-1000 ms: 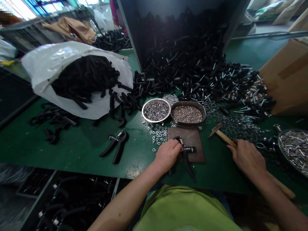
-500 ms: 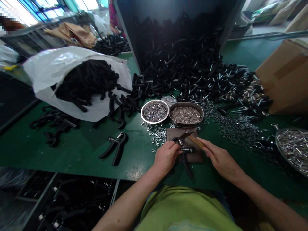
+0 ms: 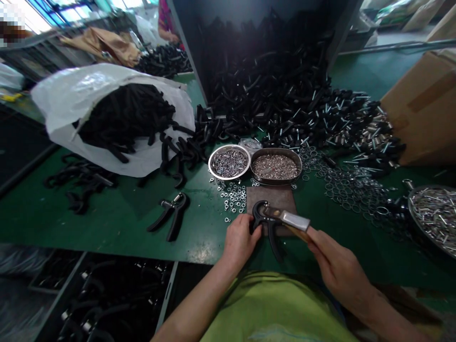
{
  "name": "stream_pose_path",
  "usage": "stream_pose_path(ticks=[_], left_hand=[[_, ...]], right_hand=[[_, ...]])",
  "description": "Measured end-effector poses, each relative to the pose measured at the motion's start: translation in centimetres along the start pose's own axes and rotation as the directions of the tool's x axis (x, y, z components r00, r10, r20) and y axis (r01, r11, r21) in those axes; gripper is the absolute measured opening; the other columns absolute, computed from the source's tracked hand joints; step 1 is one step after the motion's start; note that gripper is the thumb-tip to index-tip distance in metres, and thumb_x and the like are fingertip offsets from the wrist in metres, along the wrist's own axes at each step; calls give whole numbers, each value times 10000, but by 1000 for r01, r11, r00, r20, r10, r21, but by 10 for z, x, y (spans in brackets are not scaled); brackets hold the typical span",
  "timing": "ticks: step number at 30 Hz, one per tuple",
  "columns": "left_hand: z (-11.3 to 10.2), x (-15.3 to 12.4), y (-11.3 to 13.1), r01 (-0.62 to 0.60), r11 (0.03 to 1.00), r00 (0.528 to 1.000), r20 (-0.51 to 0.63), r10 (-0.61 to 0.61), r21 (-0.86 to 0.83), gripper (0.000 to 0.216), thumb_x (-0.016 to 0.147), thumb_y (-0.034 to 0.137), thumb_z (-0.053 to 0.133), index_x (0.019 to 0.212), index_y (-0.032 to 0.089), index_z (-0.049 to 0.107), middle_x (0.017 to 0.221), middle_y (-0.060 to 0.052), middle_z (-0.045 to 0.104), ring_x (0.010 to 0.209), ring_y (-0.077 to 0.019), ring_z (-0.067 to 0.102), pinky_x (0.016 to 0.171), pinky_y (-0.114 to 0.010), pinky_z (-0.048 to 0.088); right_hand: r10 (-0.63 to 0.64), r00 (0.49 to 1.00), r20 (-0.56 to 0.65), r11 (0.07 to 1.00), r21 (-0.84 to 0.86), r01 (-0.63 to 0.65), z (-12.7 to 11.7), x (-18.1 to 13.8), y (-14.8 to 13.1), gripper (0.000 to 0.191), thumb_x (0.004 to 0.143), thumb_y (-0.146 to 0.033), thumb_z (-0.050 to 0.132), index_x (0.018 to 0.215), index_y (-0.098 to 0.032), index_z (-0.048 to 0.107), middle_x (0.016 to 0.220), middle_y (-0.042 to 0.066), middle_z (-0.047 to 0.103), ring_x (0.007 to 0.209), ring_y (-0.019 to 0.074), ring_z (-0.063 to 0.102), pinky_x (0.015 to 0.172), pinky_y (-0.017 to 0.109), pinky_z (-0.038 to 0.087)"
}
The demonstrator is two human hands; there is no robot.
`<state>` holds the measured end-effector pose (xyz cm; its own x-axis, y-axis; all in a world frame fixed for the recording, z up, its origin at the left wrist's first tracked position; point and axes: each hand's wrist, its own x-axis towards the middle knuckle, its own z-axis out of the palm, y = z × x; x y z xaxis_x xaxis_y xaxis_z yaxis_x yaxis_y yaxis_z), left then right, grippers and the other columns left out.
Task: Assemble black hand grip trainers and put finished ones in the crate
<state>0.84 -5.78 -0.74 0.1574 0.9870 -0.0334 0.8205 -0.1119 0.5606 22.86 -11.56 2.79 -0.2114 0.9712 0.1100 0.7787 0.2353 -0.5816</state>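
Observation:
My left hand [image 3: 240, 241] is closed on a black spring hand grip [image 3: 275, 244], holding its left side down against a flat dark metal plate [image 3: 276, 194]. My right hand [image 3: 340, 261] is wrapped around the wooden handle of a hammer [image 3: 296, 221]. The hammer's head lies over the upper part of the hand grip, near its spring, and partly covers it; whether they touch I cannot tell. Left of my hands, a second hand grip [image 3: 174, 221] with a spring rests on the green table [image 3: 117, 213].
Behind the plate stand a round bowl [image 3: 210, 164] of small metal parts and an oval tin [image 3: 276, 181] of tiny ones. Loose nuts [image 3: 233, 197] lie left of the plate. Black handles fill a white bag [image 3: 67, 95]. Metal rings [image 3: 342, 190] and a cardboard box [image 3: 423, 109] are right.
The hammer has turned, its shiny side now facing up, and my right hand has shifted slightly lower and to the right. My left hand has moved to the hand grip's left side.

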Motion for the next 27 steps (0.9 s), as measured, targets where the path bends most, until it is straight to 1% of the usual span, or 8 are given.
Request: stream_pose_path(ticks=[5,11,13,16,18,21,24,27], left_hand=[[-1,-1,0,16,1000,1000,19,-16,3,149,786,262,607,889,158,579,841,-48,618,747,-179,583,657,-272,435],[-11,3,-3,38,960,998,58,-23,-276,365,789,254,602,1150,203,584,800,-11,622,688,-151,556,667,-264,434],[-13,4,-1,111,858,991,117,-60,-501,398,798,279,596,1193,233,586,814,-9,635,696,-145,562,670,-259,446],[-11,1,10,365,530,929,333,-159,-765,436,788,377,615,1175,178,606,821,-43,663,679,-160,584,618,-271,480],[-8,-5,20,512,284,858,469,-209,-811,520,766,419,643,1202,142,584,901,-89,682,711,-176,611,628,-294,509],[-5,-15,34,584,18,789,561,-251,-812,592,729,382,705,1250,144,554,1199,-140,615,980,-215,616,848,-338,503],[-11,-25,42,595,-29,781,586,-213,-803,601,715,336,729,1262,159,552,1393,-117,466,1238,-243,474,1050,-357,361],[-26,-30,45,606,64,788,589,-179,-793,590,715,344,725,1252,162,563,1420,-118,426,1320,-261,377,1112,-397,265]], right_hand=[[-103,987,122,949,-286,134,2,8,7,470,939,-205,320,1402,-271,376,844,37,641,663,154,631,575,258,498],[-50,994,-94,834,-551,-10,-13,-5,49,434,946,-305,383,1377,-268,415,807,28,626,636,158,591,502,272,423],[-24,992,-126,757,-650,-65,-17,-5,67,400,931,-322,415,1317,-253,497,777,36,621,652,182,582,480,286,394],[-39,988,-151,767,-638,-67,-23,13,81,336,916,-317,441,1181,-196,608,888,78,643,815,219,584,587,308,449],[-80,980,-183,829,-558,-37,-26,39,79,306,908,-318,455,1096,-170,647,964,95,644,914,231,560,701,329,471],[-129,971,-200,892,-451,26,-26,97,65,278,905,-290,457,1004,-158,680,962,98,647,941,228,528,796,342,451],[-122,981,-151,903,-428,47,-18,159,53,261,899,-262,464,959,-164,698,943,92,658,938,235,502,807,349,428],[-67,996,-58,905,-424,36,-6,209,48,240,878,-235,488,903,-179,720,926,95,667,929,246,494,752,351,415]])
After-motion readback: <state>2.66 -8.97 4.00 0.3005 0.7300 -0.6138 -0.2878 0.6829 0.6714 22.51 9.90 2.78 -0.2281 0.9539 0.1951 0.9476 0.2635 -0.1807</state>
